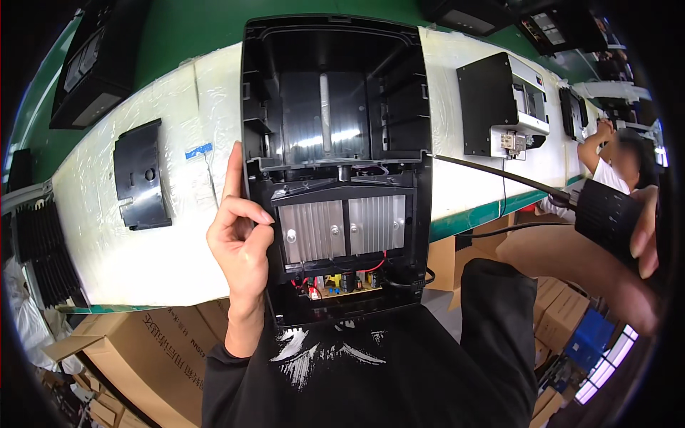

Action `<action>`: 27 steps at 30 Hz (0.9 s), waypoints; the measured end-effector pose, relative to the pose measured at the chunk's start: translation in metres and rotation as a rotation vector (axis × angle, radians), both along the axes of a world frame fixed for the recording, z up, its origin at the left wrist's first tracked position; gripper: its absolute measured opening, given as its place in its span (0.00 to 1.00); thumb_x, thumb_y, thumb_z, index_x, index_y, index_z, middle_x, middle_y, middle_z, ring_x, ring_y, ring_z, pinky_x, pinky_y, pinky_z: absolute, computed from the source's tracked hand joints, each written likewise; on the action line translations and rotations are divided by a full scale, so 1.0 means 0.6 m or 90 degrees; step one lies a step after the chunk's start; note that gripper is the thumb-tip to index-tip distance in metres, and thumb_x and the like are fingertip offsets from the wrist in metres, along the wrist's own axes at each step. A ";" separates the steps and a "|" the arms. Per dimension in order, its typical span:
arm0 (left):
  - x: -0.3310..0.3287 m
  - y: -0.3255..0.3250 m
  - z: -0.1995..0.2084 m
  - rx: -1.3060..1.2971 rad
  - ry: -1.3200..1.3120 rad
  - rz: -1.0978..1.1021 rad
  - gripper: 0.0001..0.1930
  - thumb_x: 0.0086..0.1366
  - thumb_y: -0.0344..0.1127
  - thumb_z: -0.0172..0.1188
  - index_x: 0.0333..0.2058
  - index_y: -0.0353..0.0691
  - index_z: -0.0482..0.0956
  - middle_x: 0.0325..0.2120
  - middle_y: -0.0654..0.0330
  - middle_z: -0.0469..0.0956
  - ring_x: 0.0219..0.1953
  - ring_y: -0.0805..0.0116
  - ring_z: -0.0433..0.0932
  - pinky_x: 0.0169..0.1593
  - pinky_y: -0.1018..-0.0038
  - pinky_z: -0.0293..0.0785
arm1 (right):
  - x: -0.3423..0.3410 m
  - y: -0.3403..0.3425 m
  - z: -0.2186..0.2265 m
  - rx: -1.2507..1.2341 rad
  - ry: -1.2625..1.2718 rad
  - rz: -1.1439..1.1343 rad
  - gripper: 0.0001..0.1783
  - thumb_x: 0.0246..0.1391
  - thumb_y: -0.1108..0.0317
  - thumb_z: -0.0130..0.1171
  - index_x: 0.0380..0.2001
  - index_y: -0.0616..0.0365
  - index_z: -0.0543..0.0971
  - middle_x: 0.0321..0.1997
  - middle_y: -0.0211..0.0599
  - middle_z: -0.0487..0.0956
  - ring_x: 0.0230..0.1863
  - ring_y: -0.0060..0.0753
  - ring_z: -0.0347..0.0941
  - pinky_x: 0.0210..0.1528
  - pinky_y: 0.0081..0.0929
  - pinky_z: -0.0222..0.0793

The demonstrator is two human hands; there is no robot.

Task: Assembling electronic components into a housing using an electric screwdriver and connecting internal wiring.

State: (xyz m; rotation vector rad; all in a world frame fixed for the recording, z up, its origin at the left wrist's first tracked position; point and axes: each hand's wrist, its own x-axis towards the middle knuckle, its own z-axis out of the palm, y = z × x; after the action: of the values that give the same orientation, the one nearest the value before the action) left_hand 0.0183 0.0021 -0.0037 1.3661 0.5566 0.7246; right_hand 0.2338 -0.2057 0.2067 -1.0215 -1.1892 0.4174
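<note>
"Where's the housing (303, 114)?"

"Open side up, straight ahead of the person, at the near edge of the table (143, 274), its lower end next to the shirt (399, 371)."

"And the left hand (242, 246)?"

"Against its left wall: index finger stretched along the wall, thumb bent over the rim, the rest curled. I can't tell whether it pinches."

"The right hand (646, 235)?"

"Fingers wrapped round a black driver (606, 214), partly lost at the dark picture edge. The shaft reaches the housing's right rim; I can't make out its tip."

"Anything in the way?"

"A machine (492, 107) stands just beyond the shaft, and a cable (506, 230) runs beneath it."

"What else?"

"A black panel (143, 175) and blue tape (198, 150) to the left, a carton (160, 357) below, a co-worker (598, 160) far right."
</note>
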 end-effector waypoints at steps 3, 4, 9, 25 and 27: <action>0.002 0.001 0.000 0.006 -0.011 -0.006 0.09 0.43 0.16 0.46 0.21 0.38 0.69 0.61 0.37 0.54 0.66 0.54 0.52 0.58 0.80 0.53 | 0.016 0.015 -0.028 0.006 -0.014 -0.013 0.33 0.53 0.37 0.44 0.37 0.63 0.68 0.28 0.40 0.69 0.20 0.31 0.66 0.20 0.31 0.67; 0.001 0.001 -0.002 0.013 -0.006 -0.009 0.09 0.43 0.16 0.46 0.21 0.37 0.69 0.61 0.37 0.54 0.66 0.54 0.52 0.57 0.80 0.53 | 0.010 0.029 -0.040 0.007 -0.019 -0.018 0.35 0.52 0.36 0.43 0.36 0.63 0.68 0.28 0.39 0.69 0.19 0.30 0.66 0.20 0.30 0.67; -0.004 -0.001 0.001 -0.073 0.025 -0.006 0.09 0.43 0.15 0.46 0.21 0.37 0.69 0.61 0.36 0.54 0.67 0.50 0.50 0.64 0.67 0.46 | 0.027 0.053 -0.090 0.016 -0.046 -0.043 0.41 0.49 0.29 0.40 0.34 0.64 0.68 0.28 0.38 0.68 0.19 0.28 0.65 0.19 0.26 0.65; 0.001 0.002 -0.005 0.014 0.009 -0.008 0.08 0.45 0.16 0.48 0.20 0.37 0.69 0.61 0.37 0.54 0.64 0.59 0.58 0.52 0.79 0.59 | 0.015 0.084 -0.174 0.015 -0.049 -0.181 0.49 0.42 0.18 0.35 0.27 0.64 0.69 0.19 0.35 0.68 0.16 0.26 0.67 0.19 0.22 0.66; 0.000 0.002 -0.009 0.039 -0.003 -0.005 0.08 0.45 0.16 0.48 0.20 0.38 0.69 0.61 0.38 0.55 0.61 0.65 0.62 0.44 0.85 0.63 | 0.013 0.088 -0.175 0.007 -0.037 -0.157 0.49 0.41 0.18 0.35 0.27 0.63 0.69 0.17 0.33 0.67 0.16 0.25 0.66 0.19 0.21 0.66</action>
State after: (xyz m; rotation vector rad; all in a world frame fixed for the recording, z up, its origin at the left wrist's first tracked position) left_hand 0.0182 0.0030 -0.0091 1.4225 0.5293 0.7441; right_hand 0.2416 -0.1531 0.1018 -1.1602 -1.0997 0.1881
